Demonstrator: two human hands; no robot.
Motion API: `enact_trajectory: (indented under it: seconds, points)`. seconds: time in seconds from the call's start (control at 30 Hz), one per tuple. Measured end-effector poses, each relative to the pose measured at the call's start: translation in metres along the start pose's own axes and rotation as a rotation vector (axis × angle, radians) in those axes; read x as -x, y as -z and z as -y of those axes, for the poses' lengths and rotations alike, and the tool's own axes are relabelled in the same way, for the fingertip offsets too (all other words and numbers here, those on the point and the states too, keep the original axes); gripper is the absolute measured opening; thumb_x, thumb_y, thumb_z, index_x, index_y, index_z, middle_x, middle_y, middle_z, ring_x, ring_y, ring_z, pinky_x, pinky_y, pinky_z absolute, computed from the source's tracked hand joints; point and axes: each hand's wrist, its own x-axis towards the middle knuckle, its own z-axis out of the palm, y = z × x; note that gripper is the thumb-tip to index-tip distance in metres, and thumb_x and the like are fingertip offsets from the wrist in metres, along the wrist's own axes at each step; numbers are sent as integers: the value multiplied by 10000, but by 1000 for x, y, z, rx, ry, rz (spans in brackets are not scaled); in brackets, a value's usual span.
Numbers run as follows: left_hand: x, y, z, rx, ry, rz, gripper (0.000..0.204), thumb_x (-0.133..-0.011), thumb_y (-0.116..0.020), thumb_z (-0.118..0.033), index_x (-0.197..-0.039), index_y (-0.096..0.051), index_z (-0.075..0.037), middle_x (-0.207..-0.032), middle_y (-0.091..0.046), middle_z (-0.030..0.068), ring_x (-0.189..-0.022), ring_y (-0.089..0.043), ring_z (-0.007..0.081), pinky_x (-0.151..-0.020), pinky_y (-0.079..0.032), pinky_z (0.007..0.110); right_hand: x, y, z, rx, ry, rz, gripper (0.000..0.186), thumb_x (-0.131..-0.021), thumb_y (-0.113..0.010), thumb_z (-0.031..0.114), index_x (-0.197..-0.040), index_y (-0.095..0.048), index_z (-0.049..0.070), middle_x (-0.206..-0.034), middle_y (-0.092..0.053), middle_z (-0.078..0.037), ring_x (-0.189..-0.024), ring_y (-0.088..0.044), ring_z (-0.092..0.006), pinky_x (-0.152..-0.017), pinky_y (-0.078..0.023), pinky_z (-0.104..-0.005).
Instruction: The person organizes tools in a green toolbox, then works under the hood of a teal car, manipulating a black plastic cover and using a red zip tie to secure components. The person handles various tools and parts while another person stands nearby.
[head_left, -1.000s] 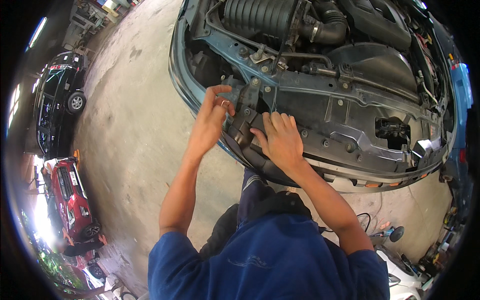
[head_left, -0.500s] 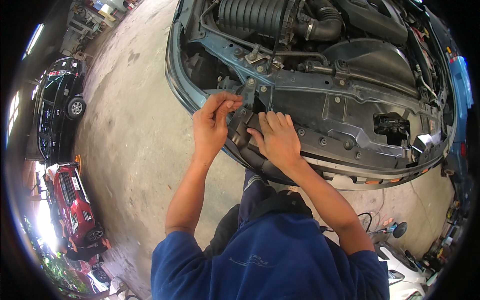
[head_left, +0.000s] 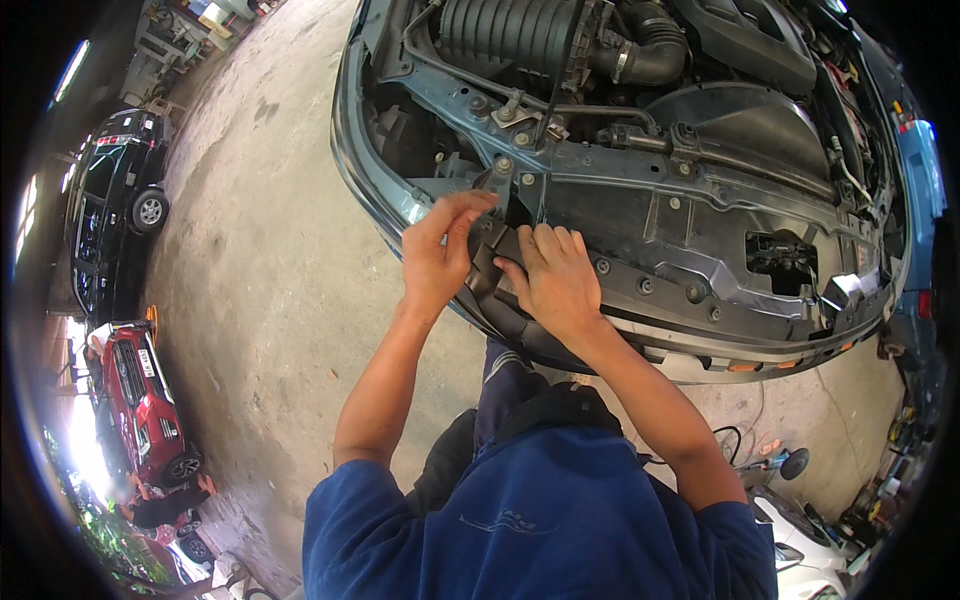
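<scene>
Along the front of an open blue vehicle engine bay runs a black plastic panel [head_left: 625, 280] with several round fasteners. My left hand [head_left: 440, 245] is pinched at the panel's left end, just below a bolted bracket [head_left: 505, 180]; whatever its fingertips hold is too small or hidden to make out. Beside it, my right hand [head_left: 555, 280] grips the panel's upper edge, fingers bent over it and thumb against the raised corner.
A ribbed black air box [head_left: 505, 40] tops the bay. On the concrete floor [head_left: 250, 250], a black vehicle [head_left: 115, 210] and a red one [head_left: 140, 400] stand left, with another person [head_left: 160, 505] near the red one. A white vehicle [head_left: 800, 550] is lower right.
My left hand has shifted right along the panel's end, and its raised, curled fingers have come together into a pinch. My right hand stays on the panel with little movement.
</scene>
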Motion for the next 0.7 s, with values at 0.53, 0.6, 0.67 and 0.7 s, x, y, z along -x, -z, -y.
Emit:
enact_trajectory:
  seconds: [0.53,0.6,0.67,0.7]
  points:
    - [14,-13,-12,95,206,-181,114,-995,-725,-26,-1078,-762,43,-1019,-775,123,-976,-726,132,-755,-586,232,1,0,0,0,-11,5,433,-941,-730,316,-1164,-681,-51,-967,-568,-99,-900,-547,-260,-804,-429,-394]
    - [15,-11,-14,0,238,-179,136,-1009,-719,-59,-1087,-764,43,-1009,-780,117,-987,-718,135,-768,-585,244,0,1,0,3,-3,-2,424,-937,-734,312,-1155,-683,-48,-962,-566,-99,-896,-545,-260,-800,-428,-395]
    - [15,-8,-19,-110,265,-128,169,-1027,-699,-91,-1109,-764,42,-999,-785,103,-983,-709,146,-797,-583,266,-1,1,0,-1,4,-10,417,-933,-737,308,-1148,-684,-46,-960,-565,-99,-894,-544,-260,-796,-427,-395]
    - [15,-7,-21,-139,166,-112,194,-1041,-680,-117,-1124,-766,35,-1014,-787,97,-966,-706,156,-812,-578,277,-1,1,1,-7,2,-15,415,-932,-739,307,-1145,-684,-45,-959,-565,-99,-893,-544,-260,-794,-427,-395]
